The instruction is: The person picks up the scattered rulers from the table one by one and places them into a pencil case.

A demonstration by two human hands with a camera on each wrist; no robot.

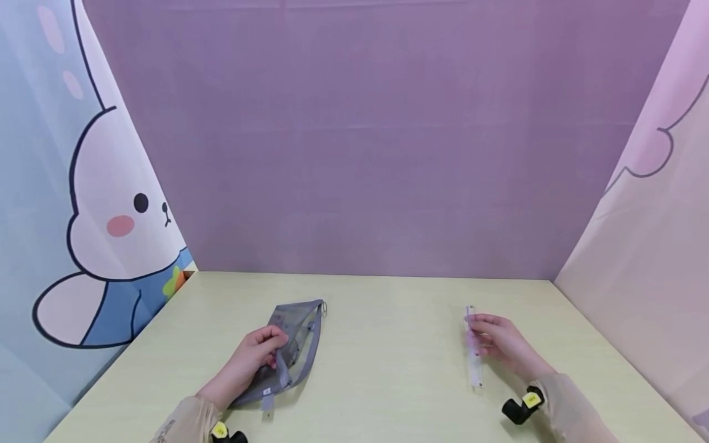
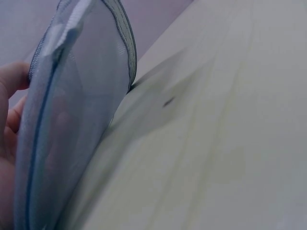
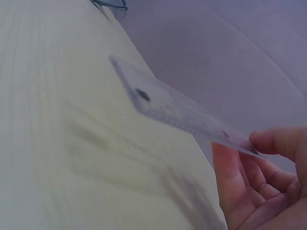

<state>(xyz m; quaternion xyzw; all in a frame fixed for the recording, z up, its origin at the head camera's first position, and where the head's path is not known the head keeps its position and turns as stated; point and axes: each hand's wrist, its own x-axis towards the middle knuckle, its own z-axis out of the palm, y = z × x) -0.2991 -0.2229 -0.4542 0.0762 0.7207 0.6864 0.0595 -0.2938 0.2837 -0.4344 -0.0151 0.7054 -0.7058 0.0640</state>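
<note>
My left hand (image 1: 252,354) pinches the edge of a grey mesh zipper pouch (image 1: 286,315), which stands tilted above the left part of the table with its mouth gaping. Seen from the left wrist, the see-through side of the pouch (image 2: 91,81) fills the left of the view, with fingertips behind it. At the right, my right hand (image 1: 504,344) holds a clear plastic ruler (image 1: 475,373) between thumb and fingers. In the right wrist view the ruler (image 3: 168,108) is raised over the table, its far end pointing away from the hand and casting a shadow.
The pale wooden table (image 1: 388,357) lies under both hands. A purple cloth wall (image 1: 376,154) rises along its back edge. Printed curtains hang at both sides, the left one with a cartoon rabbit (image 1: 127,197). A small metal ring (image 1: 325,309) hangs from the pouch's far corner.
</note>
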